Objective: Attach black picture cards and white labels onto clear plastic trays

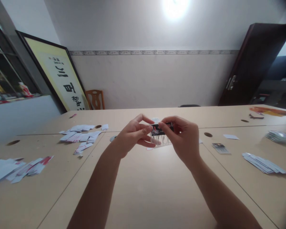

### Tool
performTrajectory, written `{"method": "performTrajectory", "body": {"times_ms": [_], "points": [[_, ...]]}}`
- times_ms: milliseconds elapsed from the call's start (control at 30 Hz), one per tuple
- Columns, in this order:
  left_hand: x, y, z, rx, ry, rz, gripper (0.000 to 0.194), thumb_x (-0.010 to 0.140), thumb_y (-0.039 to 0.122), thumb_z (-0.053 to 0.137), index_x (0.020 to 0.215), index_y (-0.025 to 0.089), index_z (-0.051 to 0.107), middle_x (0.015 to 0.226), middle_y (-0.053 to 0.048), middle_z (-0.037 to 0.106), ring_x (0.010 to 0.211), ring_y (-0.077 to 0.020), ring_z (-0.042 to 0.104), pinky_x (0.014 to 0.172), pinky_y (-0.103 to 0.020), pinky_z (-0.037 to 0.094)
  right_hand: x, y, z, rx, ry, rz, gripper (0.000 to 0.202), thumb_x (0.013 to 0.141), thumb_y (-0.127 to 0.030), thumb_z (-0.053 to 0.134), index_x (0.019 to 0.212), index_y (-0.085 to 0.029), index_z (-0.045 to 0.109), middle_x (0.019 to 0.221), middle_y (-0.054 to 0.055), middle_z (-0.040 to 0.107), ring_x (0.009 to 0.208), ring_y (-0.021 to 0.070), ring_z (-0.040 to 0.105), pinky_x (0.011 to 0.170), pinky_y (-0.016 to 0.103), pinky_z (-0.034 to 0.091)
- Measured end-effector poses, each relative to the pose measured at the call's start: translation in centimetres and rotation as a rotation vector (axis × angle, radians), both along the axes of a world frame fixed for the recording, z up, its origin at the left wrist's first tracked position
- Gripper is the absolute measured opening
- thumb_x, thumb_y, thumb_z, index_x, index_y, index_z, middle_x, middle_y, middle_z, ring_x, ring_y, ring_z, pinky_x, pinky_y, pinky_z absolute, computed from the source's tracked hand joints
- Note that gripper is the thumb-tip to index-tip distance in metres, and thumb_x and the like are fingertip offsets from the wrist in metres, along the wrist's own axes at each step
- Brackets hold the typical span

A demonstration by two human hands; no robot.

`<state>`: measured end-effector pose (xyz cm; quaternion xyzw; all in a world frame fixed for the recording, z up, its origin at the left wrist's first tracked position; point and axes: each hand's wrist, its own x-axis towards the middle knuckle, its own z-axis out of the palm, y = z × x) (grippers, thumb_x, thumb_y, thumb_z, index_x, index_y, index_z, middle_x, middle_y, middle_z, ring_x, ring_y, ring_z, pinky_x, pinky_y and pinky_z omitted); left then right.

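Observation:
Above the middle of the table, I hold up a small clear plastic pack with a black printed label (154, 129). Thin, dark, curved shapes show through its clear lower part, too small to name for sure. My left hand (135, 131) grips the pack's left end, thumb in front and other fingers partly spread behind and below. At the right end, my right hand (183, 132) pinches the label's top edge between thumb and forefinger. Under the pack, partly hidden by my left fingers, lies a small white paper with a red border (149, 149).
On the left lie loose piles of white paper packets (79, 136) and more papers (26, 168). To the right are a similar small pack (220, 148), a fanned stack of white packets (264, 163) and a stack of clear packs (279, 136). Cable holes (208, 135) pierce the tabletop.

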<state>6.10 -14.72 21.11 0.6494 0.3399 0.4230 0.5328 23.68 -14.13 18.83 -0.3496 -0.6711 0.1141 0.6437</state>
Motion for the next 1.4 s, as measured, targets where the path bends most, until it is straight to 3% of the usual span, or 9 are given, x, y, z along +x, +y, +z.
{"method": "performTrajectory", "body": {"times_ms": [1400], "points": [[0.04,-0.11,0.09,0.025,0.012,0.007,0.032,0.085,0.038,0.07,0.101,0.018,0.05,0.077,-0.004,0.073,0.077,-0.024,0.075,0.064,-0.028,0.061,-0.16,-0.03,-0.09,-0.001,0.015,-0.009,0.01,0.08,-0.025,0.067,0.07,-0.02,0.069,0.058,-0.004,0.058,0.048,0.0072,0.037,0.046,0.022,0.032]]}}
